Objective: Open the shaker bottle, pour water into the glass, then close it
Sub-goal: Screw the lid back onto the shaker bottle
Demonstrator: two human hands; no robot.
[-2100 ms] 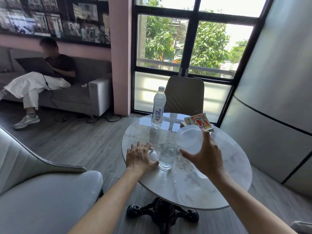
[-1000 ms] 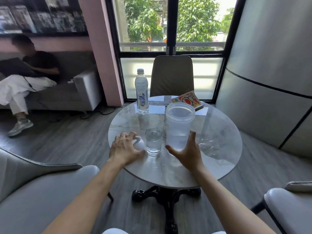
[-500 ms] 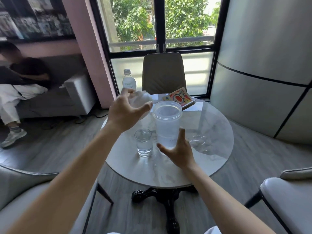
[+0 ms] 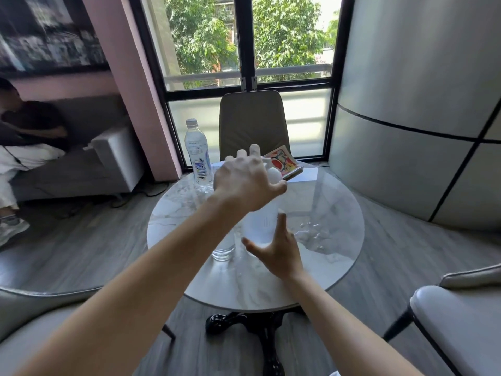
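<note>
The clear plastic shaker bottle stands upright on the round marble table. My left hand is over the bottle's mouth, holding the white lid down on it. My right hand grips the lower part of the bottle from the near side. The glass with water in it stands just left of the bottle, mostly hidden behind my left forearm.
A sealed water bottle stands at the table's far left edge, a colourful book at the far edge. Water is spilled right of the shaker. A chair faces me; a person sits on a sofa at left.
My left hand picked the lid up from the table, raised it, and brought it down over the shaker's mouth. My right hand set the shaker upright and keeps hold of it.
</note>
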